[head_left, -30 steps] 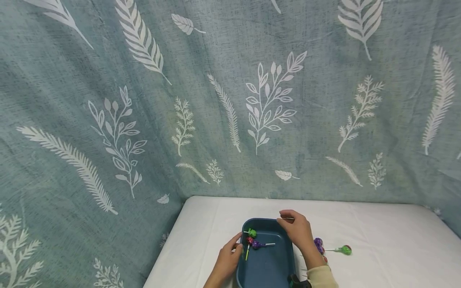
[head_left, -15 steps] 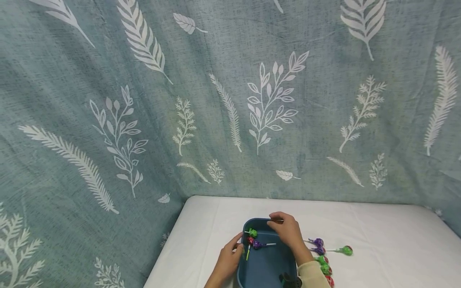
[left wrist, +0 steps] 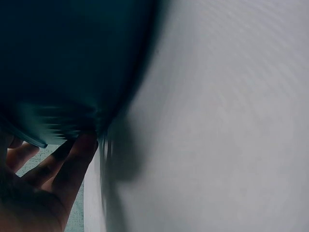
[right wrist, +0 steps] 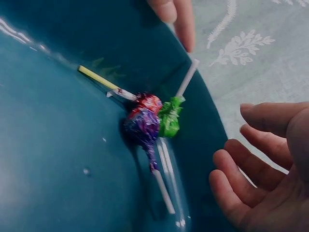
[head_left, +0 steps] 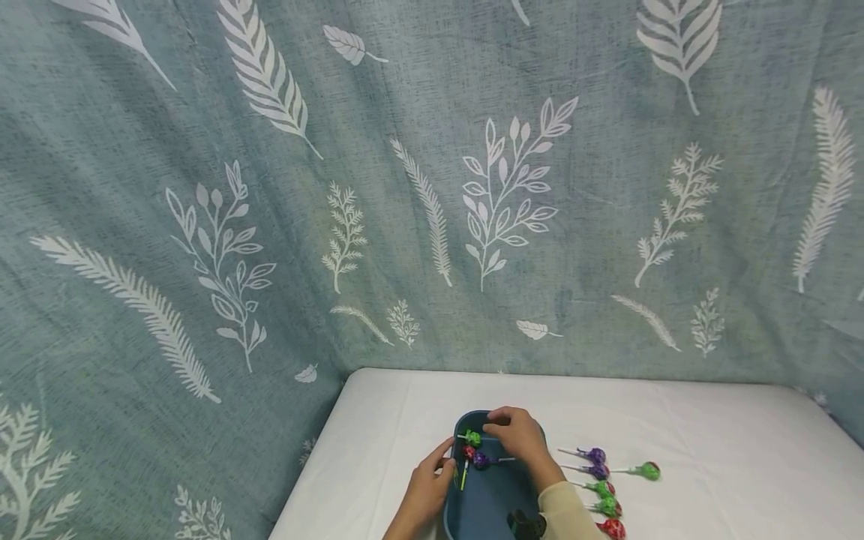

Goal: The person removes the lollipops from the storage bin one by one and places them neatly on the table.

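Blue tray (head_left: 496, 499) on white table (head_left: 709, 450), near edge centre. Three lollipops (head_left: 475, 450) clustered in tray's far-left part, between hands.

Left hand (head_left: 428, 484) holds tray's left rim, fingers curled at edge. Right hand (head_left: 516, 439) hovers over tray's far end just right of lollipops, fingers relaxed, loosely spread, holding nothing.

Since earlier frame: right hand shifted left from far-right rim; loose lollipops (head_left: 601, 480) on table to right now uncovered.

Lollipops: green, red, purple wrappers, heads touching, sticks splayed.

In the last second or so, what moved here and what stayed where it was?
The right hand slid leftward from the tray's far right corner to over the lollipops inside, uncovering more lollipops on the table. The left hand stayed on the tray's left rim; the tray and its three lollipops did not move.
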{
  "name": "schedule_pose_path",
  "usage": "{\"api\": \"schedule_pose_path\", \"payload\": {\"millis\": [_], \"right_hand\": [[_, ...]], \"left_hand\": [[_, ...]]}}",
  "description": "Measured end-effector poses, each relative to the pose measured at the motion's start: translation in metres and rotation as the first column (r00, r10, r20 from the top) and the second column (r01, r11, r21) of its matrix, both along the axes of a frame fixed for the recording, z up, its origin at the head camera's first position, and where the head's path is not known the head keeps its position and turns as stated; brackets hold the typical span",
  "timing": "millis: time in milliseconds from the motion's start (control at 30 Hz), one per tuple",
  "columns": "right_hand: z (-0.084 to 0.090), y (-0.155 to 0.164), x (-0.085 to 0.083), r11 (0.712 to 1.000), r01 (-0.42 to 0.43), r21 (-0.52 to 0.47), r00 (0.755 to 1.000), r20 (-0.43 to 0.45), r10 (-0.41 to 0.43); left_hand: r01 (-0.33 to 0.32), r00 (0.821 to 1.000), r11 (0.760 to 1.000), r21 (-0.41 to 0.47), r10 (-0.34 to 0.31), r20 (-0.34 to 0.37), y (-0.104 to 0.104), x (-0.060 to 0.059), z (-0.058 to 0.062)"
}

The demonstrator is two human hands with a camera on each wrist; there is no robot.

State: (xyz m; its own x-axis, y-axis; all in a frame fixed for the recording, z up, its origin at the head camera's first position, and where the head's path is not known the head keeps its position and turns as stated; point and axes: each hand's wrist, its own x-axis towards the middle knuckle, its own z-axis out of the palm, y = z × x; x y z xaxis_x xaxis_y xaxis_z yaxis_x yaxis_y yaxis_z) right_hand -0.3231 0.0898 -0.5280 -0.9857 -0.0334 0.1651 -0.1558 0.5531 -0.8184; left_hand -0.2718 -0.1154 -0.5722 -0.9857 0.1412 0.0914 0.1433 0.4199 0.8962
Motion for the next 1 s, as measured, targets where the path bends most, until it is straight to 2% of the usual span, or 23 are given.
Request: {"api": "schedule_pose_path", "payload": {"millis": [200,533,733,1000], "right_hand": [[-0.007,-0.007,-0.005,1.000,0.011,0.008,0.999,0.035,-0.011],[-0.032,-0.020,-0.011,0.999,0.041,0.021,0.996,0.081,-0.043],[-0.038,-0.027,-0.012,0.999,0.022,0.034,0.996,0.082,-0.025],[-0.043,-0.035,-0.015,0.998,0.040,0.054,0.997,0.067,-0.043]], "left_hand": [[0.004,1.000,1.000,0.006,-0.004,-0.002,0.000,-0.001,-0.001],[0.001,1.000,1.000,0.010,-0.001,0.018,0.001,0.000,-0.003],[-0.004,1.000,1.000,0.006,0.004,0.007,0.001,0.001,-0.002],[0.000,1.000,1.000,0.009,0.000,0.015,0.000,-0.001,0.000]]}}
